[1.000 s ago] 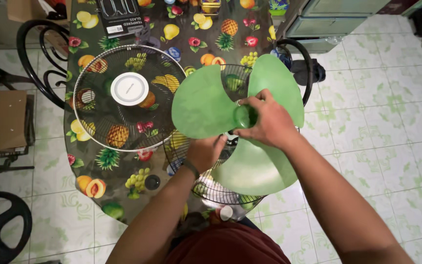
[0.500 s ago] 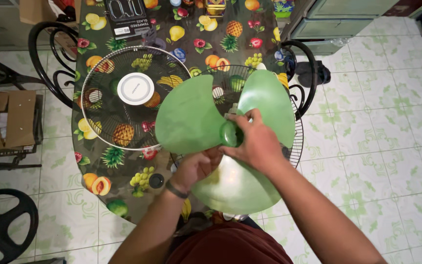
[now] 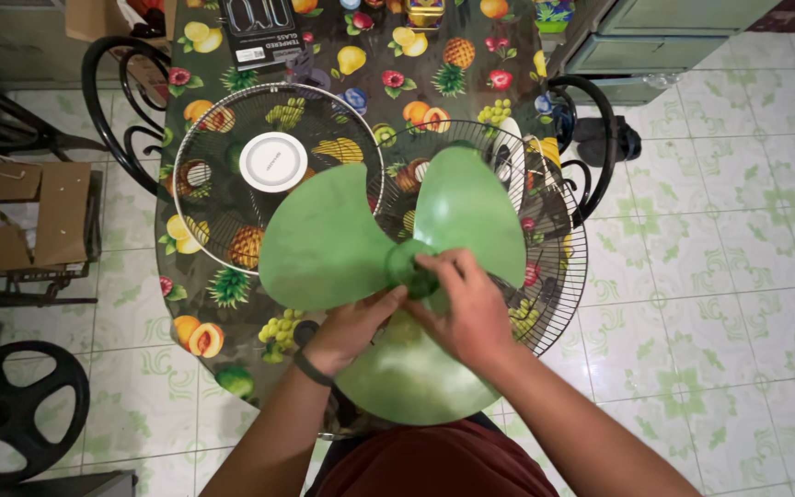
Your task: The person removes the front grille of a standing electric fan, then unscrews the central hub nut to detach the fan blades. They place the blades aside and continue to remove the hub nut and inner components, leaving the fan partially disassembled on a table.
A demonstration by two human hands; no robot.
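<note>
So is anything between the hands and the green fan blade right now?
Nothing visible: the right hand grips the green fan blade at its hub, and the left hand touches it from beneath. The blade is held over the rear grille.

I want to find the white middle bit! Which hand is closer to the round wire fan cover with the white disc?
Left. The left hand lies just below the round wire fan cover; the right hand is farther right.

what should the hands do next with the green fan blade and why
Probably lift the green fan blade straight up and clear. Both the left hand and right hand grip it at its hub, and it sits tilted over the wire guard on the table, seemingly off-centre.
</note>
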